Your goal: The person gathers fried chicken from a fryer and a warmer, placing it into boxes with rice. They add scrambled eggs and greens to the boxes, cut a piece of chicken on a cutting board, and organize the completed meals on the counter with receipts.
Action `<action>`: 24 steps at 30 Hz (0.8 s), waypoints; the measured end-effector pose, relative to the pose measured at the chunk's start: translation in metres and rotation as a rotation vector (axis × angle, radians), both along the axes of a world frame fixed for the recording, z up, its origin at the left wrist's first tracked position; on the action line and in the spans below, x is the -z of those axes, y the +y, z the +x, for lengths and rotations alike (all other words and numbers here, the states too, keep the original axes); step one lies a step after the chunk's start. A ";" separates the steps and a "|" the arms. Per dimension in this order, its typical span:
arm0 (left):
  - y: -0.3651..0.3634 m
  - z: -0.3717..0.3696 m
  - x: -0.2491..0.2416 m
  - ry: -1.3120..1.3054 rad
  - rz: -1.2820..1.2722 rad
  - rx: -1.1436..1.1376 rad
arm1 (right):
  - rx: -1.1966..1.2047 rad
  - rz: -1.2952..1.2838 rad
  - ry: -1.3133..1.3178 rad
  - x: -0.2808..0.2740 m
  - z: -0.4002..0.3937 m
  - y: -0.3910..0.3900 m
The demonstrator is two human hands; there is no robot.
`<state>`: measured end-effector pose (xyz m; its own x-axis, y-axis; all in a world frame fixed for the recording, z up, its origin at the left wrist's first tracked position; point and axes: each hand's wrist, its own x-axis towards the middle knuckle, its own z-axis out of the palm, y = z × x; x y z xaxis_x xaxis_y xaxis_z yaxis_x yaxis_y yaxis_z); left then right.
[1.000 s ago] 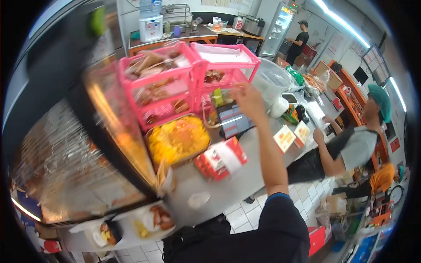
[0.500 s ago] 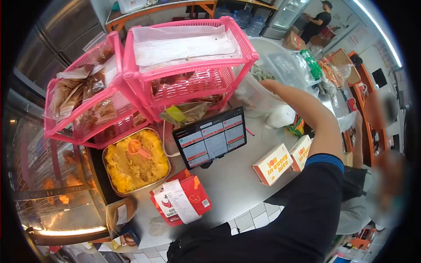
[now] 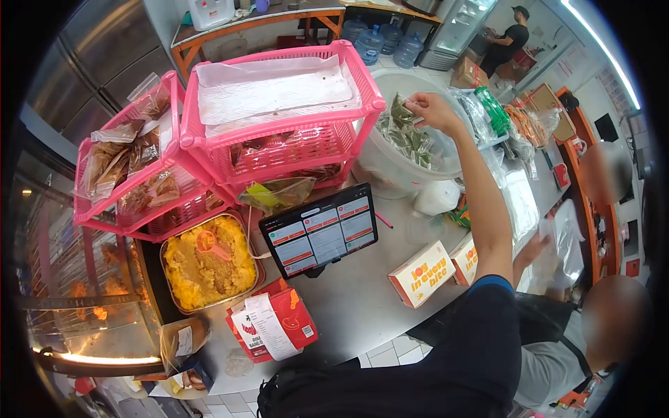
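Note:
My right hand (image 3: pixel 433 111) is over a large translucent tub (image 3: pixel 373 150) at the upper middle, its fingers pinched on a packet of green leaves (image 3: pixel 398 108). More such leafy packets (image 3: pixel 418 150) lie inside the tub. My left hand does not show. Below the tub, a tablet (image 3: pixel 320 230) stands on the metal counter (image 3: pixel 348 306). Two white cartons with orange lettering (image 3: pixel 422 274) sit near my forearm. Closer to me is a red box (image 3: pixel 272 322) with a paper receipt across it.
Pink racks (image 3: pixel 279 104) with bagged food stand at the left, beside a tray of yellow rice (image 3: pixel 208 261). A co-worker (image 3: pixel 550 355) in grey is at the lower right, a hand near a clear bag (image 3: pixel 566 244). Another person (image 3: pixel 512 42) stands far back.
My right hand has come up from lower inside the tub, and leaves now show at its fingers. The view has shifted, and the co-worker's hand and clear bag appear lower.

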<state>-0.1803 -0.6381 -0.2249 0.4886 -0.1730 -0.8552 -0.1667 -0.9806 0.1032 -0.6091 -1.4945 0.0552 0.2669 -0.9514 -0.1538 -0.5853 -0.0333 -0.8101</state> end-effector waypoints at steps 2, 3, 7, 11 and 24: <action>0.009 0.000 -0.001 0.005 0.002 0.010 | 0.054 -0.045 -0.132 -0.002 -0.003 0.008; 0.015 0.000 -0.003 0.007 0.002 0.014 | 0.105 -0.081 -0.259 -0.004 -0.001 0.011; 0.065 0.033 -0.020 0.051 0.046 0.438 | 0.193 -0.253 -0.463 -0.008 -0.006 0.027; 0.018 0.091 -0.120 0.353 -0.101 -0.055 | -0.050 -0.293 -0.794 -0.063 0.027 0.161; -0.089 0.072 -0.189 0.179 -1.353 -0.445 | -0.784 0.050 -0.335 0.015 0.411 0.623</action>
